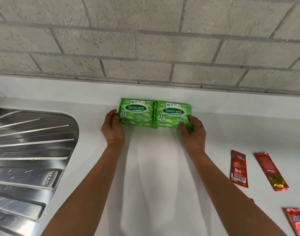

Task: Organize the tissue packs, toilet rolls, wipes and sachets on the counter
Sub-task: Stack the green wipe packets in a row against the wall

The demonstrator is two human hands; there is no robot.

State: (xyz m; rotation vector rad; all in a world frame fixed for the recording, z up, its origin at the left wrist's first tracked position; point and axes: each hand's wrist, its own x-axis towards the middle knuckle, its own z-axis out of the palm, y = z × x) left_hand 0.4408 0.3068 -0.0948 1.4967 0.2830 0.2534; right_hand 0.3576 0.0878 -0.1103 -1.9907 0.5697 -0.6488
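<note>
Wipes (155, 113) in 2 soft, light, slippery stacks looked best squeezed at the outer ends, where left hand (113, 126) pressed and right hand (193, 129) pinched.

I see two wipes packs (155, 113) side by side on the worktop (159, 167), against the wall (145, 40); drainboard (30, 150) to their left, sachets (258, 169) to their right.
</note>
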